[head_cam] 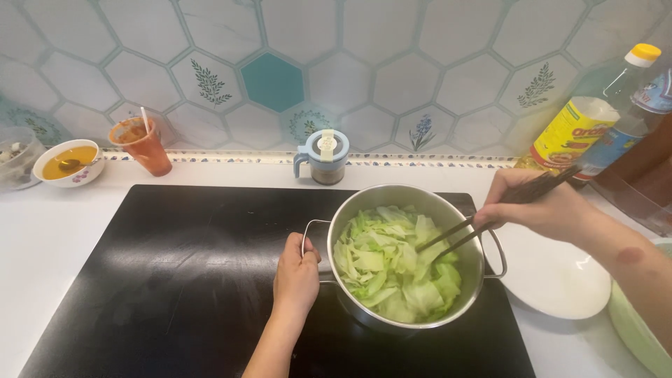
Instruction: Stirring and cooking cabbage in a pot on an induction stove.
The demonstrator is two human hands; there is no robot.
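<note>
Scene: a steel pot (406,259) of cut cabbage (395,266) sits on the right part of a black cooktop (175,280), set into a white desk (42,238) below a hexagon-tiled wall.
Left hand: the left hand (296,276) comes up from the bottom edge and its grip is closed around the pot's near-left wire handle (308,231), fingers curled over it.
Right hand: the right hand (539,206) reaches in from the right, its grip narrow and pinched on 2 dark chopsticks (483,217).
Key relation: the cabbage lies down and to the left of the right hand; the chopsticks' long axis slants from upper right to lower left, and their tips rest in the leaves near the pot's right-centre. The right hand is the one working the food; the left only touches the handle, beside the pot's left rim.
Tips: slightly apart; whether they pinch a leaf cannot be told.
Around: a white plate (560,280) lies just right of the pot, a pale green dish (640,336) beyond it, 2 oil bottles (595,119) stand at back right, a lidded jar (325,157) behind the pot, an orange cup (143,143) and a sauce bowl (68,162) at back left.
</note>
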